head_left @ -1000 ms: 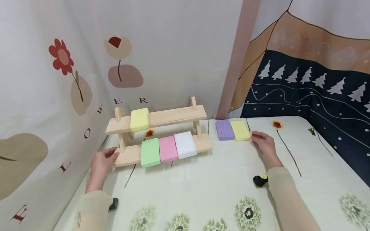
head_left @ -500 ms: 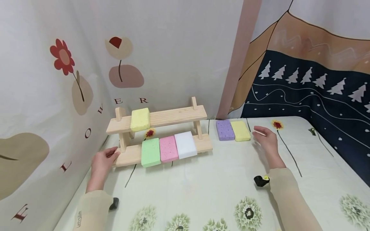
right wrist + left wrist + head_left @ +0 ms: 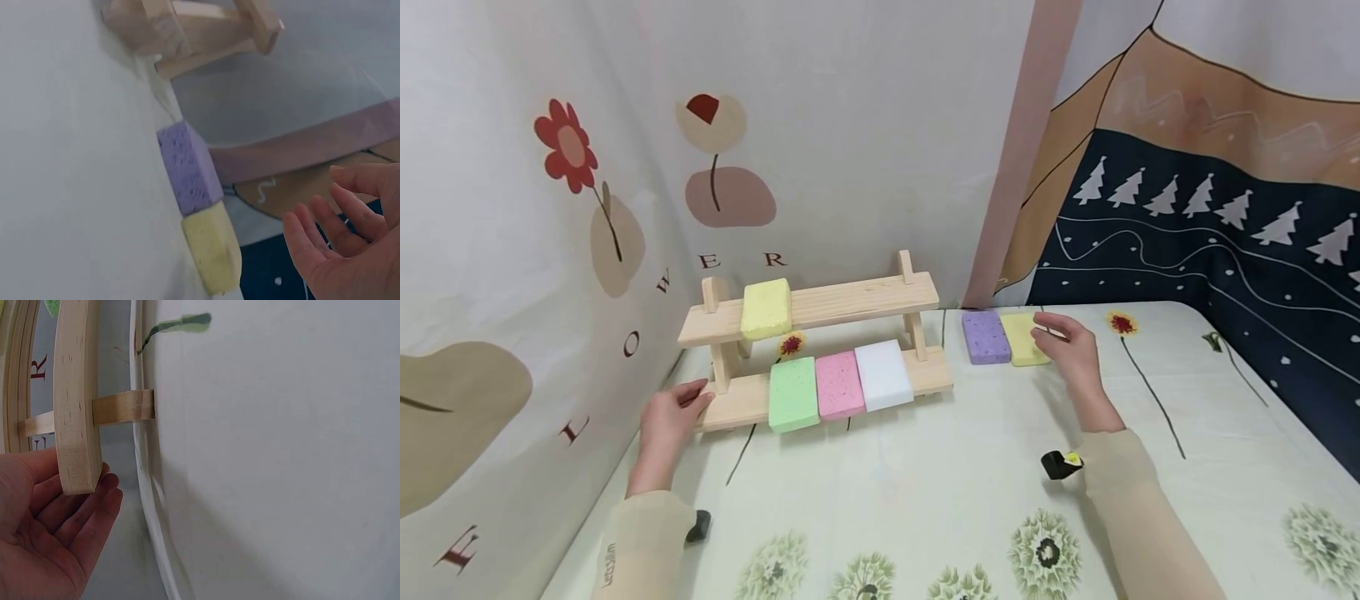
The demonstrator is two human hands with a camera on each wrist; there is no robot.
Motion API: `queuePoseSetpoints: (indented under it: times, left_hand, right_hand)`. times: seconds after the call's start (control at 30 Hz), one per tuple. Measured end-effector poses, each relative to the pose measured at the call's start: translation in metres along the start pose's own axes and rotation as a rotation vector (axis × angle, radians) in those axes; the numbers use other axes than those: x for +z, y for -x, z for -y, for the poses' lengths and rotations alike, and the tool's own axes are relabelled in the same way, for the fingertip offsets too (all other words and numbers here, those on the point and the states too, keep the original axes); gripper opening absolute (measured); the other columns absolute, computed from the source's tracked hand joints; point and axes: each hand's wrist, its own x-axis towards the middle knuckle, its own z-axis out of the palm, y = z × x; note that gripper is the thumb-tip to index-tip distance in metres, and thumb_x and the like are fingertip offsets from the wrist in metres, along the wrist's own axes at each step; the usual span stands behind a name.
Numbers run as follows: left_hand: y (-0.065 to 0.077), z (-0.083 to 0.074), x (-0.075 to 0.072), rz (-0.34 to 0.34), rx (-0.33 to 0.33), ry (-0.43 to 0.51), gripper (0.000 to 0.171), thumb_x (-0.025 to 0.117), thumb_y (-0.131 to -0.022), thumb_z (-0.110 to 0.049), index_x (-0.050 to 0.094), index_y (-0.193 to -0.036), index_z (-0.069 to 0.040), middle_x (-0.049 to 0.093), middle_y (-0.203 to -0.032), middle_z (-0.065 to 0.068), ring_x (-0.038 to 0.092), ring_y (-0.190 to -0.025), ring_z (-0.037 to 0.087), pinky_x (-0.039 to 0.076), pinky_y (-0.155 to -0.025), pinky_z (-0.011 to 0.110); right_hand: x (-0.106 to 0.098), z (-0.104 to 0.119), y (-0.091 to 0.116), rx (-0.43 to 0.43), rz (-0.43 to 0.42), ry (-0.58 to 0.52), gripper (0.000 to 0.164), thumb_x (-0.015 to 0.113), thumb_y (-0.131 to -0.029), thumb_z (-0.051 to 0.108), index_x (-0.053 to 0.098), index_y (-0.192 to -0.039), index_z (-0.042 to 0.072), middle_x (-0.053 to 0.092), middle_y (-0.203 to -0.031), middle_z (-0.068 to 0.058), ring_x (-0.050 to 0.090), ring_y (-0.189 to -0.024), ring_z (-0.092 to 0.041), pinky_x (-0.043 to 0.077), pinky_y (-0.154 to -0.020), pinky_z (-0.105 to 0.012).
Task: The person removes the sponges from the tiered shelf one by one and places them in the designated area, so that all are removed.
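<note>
1. The rack (image 3: 865, 297), of pale wood with two boards, stands on the bench (image 3: 955, 492), whose light cover is printed with flowers.
2. The left hand (image 3: 667, 417) is at the rack's left end, its fingers closed around the end of the lower board (image 3: 737, 402).
3. The right hand (image 3: 1070, 346) is to the right of the rack, raised beside the outer yellow sponge (image 3: 1021, 343). Its fingers are bent and parted, holding nothing; the right wrist view shows a gap between them and the sponge.
4. That sponge lies on the bench beyond the rack's right end. The purple sponge (image 3: 987, 337) touches it on the side nearer the rack.
5. On the rack's lower board, three sponges lie side by side: green sponge (image 3: 793, 396), pink sponge (image 3: 841, 385), white sponge (image 3: 884, 377), from left to right. They reach past its front edge.
6. The top yellow sponge (image 3: 767, 308) lies alone on the rack's upper board, near the left upright.
7. Behind the rack hangs a pale cloth (image 3: 865, 125) with printed flowers and letters; to the rack's right, a dark blue panel (image 3: 1150, 242) bears white trees.
</note>
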Motion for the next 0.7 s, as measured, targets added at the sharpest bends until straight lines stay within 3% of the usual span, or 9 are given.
queuePoseSetpoints:
  times: [0.23,0.53,0.7]
  left_hand:
    - [-0.001,-0.002,0.001,-0.001,-0.007,0.001,0.045,0.058,-0.102,-0.023,0.053,-0.141,0.000,0.056,-0.140,0.027,0.051,-0.130,0.044,0.046,-0.104,0.054]
    - [-0.002,-0.002,0.000,0.006,-0.014,0.005,0.046,0.058,-0.102,-0.025,0.053,-0.141,-0.001,0.055,-0.140,0.027,0.052,-0.130,0.044,0.046,-0.104,0.054]
    - [0.000,-0.001,0.001,-0.001,-0.018,0.009,0.045,0.058,-0.102,-0.023,0.053,-0.141,-0.001,0.056,-0.140,0.027,0.053,-0.129,0.043,0.047,-0.103,0.053]
  right_hand:
    - [0.017,0.016,0.006,-0.054,0.064,-0.040,0.044,0.060,-0.100,0.018,0.053,-0.142,0.007,0.054,-0.146,-0.014,0.057,-0.108,0.000,0.050,-0.088,-0.007]
    - [0.042,0.030,0.011,-0.110,0.148,-0.079,0.043,0.058,-0.101,0.017,0.052,-0.141,0.006,0.054,-0.146,-0.014,0.055,-0.128,-0.025,0.051,-0.088,-0.009]
    - [0.058,0.039,0.014,-0.145,0.177,-0.103,0.041,0.059,-0.100,0.017,0.054,-0.139,0.006,0.056,-0.144,-0.014,0.056,-0.128,-0.025,0.051,-0.089,-0.011]
